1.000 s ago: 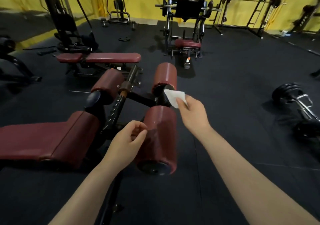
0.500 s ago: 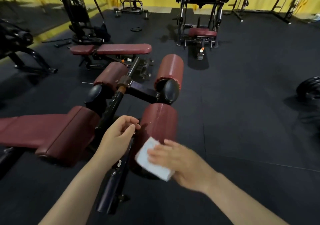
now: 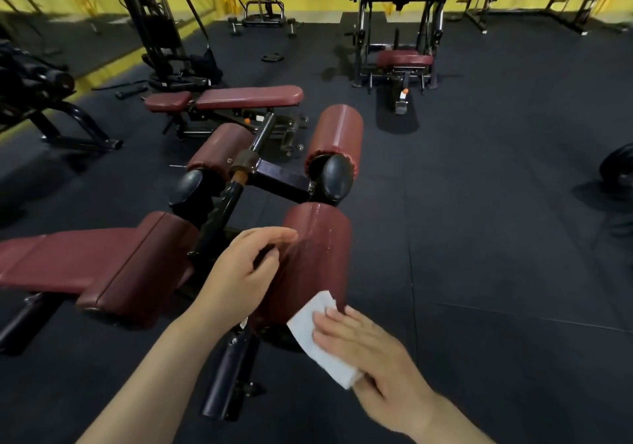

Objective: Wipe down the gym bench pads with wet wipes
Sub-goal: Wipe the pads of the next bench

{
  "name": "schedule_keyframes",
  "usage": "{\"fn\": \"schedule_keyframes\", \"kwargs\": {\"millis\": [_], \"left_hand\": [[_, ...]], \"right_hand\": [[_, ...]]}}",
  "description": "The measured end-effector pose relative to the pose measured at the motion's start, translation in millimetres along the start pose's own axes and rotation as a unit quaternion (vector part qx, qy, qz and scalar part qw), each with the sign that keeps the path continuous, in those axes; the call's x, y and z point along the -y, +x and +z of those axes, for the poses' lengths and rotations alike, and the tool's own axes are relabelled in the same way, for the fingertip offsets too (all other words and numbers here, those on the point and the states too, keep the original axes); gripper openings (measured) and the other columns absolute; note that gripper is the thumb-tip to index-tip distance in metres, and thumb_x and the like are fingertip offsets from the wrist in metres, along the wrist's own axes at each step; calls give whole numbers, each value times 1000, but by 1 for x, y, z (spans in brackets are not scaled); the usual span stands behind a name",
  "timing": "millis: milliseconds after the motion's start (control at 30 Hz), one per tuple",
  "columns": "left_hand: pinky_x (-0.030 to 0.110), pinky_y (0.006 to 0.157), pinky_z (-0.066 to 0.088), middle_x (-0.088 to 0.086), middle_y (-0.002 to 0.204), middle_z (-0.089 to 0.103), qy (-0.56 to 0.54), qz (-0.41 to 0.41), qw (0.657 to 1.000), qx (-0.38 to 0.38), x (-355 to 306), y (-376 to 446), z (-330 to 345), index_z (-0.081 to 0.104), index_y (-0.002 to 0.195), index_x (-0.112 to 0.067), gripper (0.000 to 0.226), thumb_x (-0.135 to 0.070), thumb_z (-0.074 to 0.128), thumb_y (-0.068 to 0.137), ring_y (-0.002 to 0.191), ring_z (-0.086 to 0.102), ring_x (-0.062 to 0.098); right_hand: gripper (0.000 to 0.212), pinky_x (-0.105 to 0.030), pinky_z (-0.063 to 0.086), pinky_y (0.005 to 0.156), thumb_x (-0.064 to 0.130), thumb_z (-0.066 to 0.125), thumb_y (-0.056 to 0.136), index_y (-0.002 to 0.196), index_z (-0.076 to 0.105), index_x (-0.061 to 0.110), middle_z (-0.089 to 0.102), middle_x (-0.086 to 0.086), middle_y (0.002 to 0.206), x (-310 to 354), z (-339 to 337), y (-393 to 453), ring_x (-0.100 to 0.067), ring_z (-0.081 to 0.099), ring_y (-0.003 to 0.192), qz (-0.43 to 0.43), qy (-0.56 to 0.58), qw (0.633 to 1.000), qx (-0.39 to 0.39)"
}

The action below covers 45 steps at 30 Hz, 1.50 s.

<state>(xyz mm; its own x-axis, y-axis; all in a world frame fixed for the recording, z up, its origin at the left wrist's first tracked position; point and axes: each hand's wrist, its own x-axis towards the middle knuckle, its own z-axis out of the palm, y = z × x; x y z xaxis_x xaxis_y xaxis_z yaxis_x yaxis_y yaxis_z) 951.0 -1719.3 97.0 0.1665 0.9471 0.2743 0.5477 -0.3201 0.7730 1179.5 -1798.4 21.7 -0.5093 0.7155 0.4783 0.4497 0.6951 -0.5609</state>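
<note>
A dark red roller pad [image 3: 317,258] stands just in front of me, its skin glistening wet. My right hand [image 3: 373,358] presses a folded white wet wipe [image 3: 317,332] flat against the pad's near lower end, fingers straight. My left hand [image 3: 241,279] rests against the pad's left side with loosely curled fingers and holds nothing. A second red roller [image 3: 337,137] sits beyond it on the black crossbar, and a third roller [image 3: 219,147] to the left. The bench's long red seat pad [image 3: 85,265] stretches off to the left.
A flat red bench [image 3: 233,97] stands behind the rollers. A cable machine [image 3: 161,32] is at the back left and a rack machine with a red seat [image 3: 404,58] at the back centre. Weight plates [image 3: 620,169] lie at the right edge. Black rubber floor lies to the right.
My right hand has swept the wipe from the far end of the near roller down to its near end. My left hand stays beside the roller. The view has tilted down.
</note>
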Motion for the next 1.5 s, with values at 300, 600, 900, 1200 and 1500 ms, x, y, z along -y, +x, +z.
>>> {"fn": "schedule_keyframes", "kwargs": {"millis": [300,600,900,1200,1500], "left_hand": [[22,114,30,-24,132,58,20,-3,998,64,2,18,17,62,130,-30,44,-5,43,99,137,34,-10],[15,113,24,-29,133,54,67,-4,994,86,9,13,-1,59,134,-27,49,-26,30,94,137,31,-13],[20,109,34,-20,134,60,-73,-125,986,81,46,2,-2,60,133,-32,39,-22,35,105,129,48,-7],[37,108,41,-8,135,63,-194,-247,939,139,87,-3,4,70,114,-51,47,-60,38,82,128,54,7],[17,110,27,-25,140,54,-146,-156,971,112,73,-8,1,59,132,-46,50,-53,33,91,135,38,-11]], "right_hand": [[52,-37,26,119,-13,46,87,135,55,5,51,-5,143,-78,-42,113,-24,47,134,130,-100,986,-42],[43,-39,34,114,2,55,91,133,57,9,53,-2,143,-19,-14,40,-17,49,133,-78,-24,996,28],[51,-28,29,114,-6,49,87,132,60,15,55,-3,140,-45,-37,131,-25,44,136,139,-75,987,-7],[54,-15,20,112,-4,42,79,127,65,11,60,-8,134,-35,-41,137,-26,48,131,64,-80,991,91],[61,-33,30,116,-6,50,70,127,64,11,58,1,137,0,-25,84,-10,46,134,-57,-4,984,171]]}}
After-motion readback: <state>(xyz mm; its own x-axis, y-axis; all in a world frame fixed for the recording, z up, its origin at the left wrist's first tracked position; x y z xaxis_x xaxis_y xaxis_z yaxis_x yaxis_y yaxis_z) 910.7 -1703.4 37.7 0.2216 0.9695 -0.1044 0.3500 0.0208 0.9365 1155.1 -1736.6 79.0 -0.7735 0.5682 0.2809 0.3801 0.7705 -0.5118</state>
